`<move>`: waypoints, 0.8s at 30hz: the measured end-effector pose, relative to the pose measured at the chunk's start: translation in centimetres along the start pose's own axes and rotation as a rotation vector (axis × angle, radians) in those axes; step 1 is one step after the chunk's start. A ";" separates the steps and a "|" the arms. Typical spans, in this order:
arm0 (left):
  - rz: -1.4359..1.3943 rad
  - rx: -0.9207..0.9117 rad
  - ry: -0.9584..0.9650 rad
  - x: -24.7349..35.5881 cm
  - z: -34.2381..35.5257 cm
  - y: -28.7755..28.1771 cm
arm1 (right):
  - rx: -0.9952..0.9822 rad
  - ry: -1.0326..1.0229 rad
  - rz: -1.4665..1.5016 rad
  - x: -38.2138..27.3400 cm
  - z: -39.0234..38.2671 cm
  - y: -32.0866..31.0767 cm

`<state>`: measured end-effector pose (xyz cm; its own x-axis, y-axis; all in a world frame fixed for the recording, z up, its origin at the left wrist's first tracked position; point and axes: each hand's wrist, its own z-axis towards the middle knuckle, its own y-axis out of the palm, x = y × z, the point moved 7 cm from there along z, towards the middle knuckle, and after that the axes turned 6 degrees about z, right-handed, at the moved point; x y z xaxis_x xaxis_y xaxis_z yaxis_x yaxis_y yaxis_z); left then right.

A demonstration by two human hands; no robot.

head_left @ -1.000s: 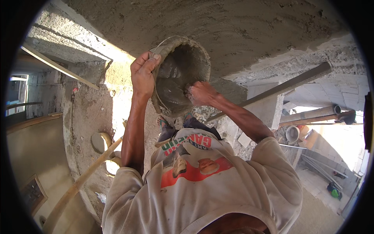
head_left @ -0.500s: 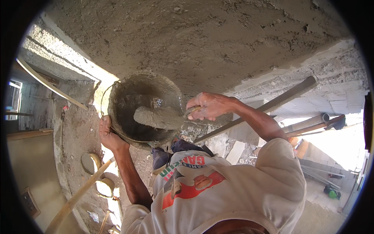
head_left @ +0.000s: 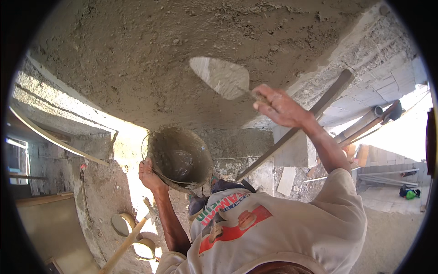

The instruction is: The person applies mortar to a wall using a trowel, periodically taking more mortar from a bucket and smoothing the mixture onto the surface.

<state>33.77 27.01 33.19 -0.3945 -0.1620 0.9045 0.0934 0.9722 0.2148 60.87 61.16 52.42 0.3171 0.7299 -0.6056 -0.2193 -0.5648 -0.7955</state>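
Note:
My right hand is closed round the handle of a pointed trowel. The blade lies close to a wall coated in rough, wet grey mortar; whether it touches the wall I cannot tell. My left hand grips the rim of a mortar-caked bucket at its near left side. The bucket is tilted, and some wet mortar lies in its bottom.
A long straight board leans diagonally against the wall on the right. At lower left are a wooden-handled tool and two round containers. A curved strip slants at far left; a pipe lies at far right.
My right hand has moved up and right with the trowel, out of the bucket to the wall. The mortar heaped on the blade is gone. My left hand still holds the bucket, now tilted differently.

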 end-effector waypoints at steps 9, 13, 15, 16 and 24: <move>0.062 -0.465 -0.002 4.2 -0.1 3.6 | 0.002 0.228 -0.194 -0.5 0.1 31.8; 0.228 -0.625 0.076 7.4 -1.1 5.1 | 0.158 0.285 -0.257 -4.4 1.0 36.4; 0.263 -0.755 0.130 8.9 0.8 4.2 | 0.088 0.214 -0.208 -7.6 0.9 38.7; 0.277 -0.808 0.147 9.3 2.1 3.3 | 0.038 0.174 -0.182 -9.1 0.6 39.7; 0.317 -0.977 0.098 10.3 4.4 2.1 | 0.223 0.525 -0.279 -12.3 0.2 39.9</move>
<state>25.84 28.12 41.29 -0.1504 0.0218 0.9884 0.8994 0.4180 0.1277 48.03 29.77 28.10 0.7882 0.5196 -0.3297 -0.2321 -0.2452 -0.9413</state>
